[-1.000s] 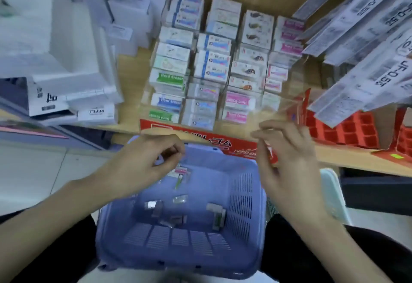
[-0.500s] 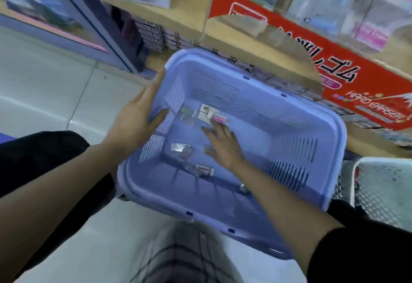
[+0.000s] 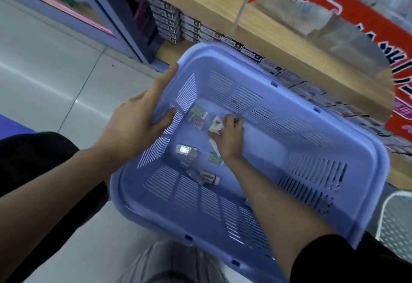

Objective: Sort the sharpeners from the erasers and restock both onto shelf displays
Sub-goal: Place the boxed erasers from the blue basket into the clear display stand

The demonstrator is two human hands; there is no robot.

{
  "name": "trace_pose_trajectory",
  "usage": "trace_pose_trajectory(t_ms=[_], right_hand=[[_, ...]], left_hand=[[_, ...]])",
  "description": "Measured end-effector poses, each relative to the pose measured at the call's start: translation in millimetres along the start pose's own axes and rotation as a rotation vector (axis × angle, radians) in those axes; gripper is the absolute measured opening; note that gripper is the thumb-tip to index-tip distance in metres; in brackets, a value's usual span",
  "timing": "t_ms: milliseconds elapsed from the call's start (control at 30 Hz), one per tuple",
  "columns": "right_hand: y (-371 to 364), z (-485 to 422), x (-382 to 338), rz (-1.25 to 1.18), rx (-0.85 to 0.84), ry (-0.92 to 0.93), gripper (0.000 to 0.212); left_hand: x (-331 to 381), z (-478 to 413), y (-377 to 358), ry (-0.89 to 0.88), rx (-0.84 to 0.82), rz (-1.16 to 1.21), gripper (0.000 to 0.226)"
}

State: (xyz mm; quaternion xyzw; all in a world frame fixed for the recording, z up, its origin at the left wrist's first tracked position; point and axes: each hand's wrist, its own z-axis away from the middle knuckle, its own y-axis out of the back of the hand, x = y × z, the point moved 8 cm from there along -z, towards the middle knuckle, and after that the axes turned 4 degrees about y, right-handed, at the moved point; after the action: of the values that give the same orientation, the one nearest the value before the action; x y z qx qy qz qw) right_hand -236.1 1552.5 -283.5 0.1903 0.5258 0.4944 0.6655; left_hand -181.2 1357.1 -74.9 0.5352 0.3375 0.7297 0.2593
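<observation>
Reaching into the blue basket (image 3: 312,126), right grip (image 3: 230,136) pinching a small white packet (image 3: 215,124) on the bottom, left grip (image 3: 133,126) holding the basket's side wall, more small packets (image 3: 186,150) lying loose inside

Black sleeves (image 3: 347,262), bare forearms, grey checked garment (image 3: 174,265) (blurred) at the lap
</observation>
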Motion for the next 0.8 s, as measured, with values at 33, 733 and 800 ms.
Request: trace_pose_trajectory(t_ms=[33, 733, 800], right_hand=[[-3, 1, 0, -0.016, -0.010, 0.018, 0.049], [243, 142, -163, -0.294, -0.126, 0.385, 0.045], [274, 157, -173, -0.292, -0.073, 0.424, 0.043]], left_hand=[[2, 0, 0, -0.001, 0.000, -0.002, 0.070], [113, 25, 34, 0.012, -0.362, 0.321, 0.078], [145, 30, 45, 0.023, -0.427, 0.478, 0.077]])
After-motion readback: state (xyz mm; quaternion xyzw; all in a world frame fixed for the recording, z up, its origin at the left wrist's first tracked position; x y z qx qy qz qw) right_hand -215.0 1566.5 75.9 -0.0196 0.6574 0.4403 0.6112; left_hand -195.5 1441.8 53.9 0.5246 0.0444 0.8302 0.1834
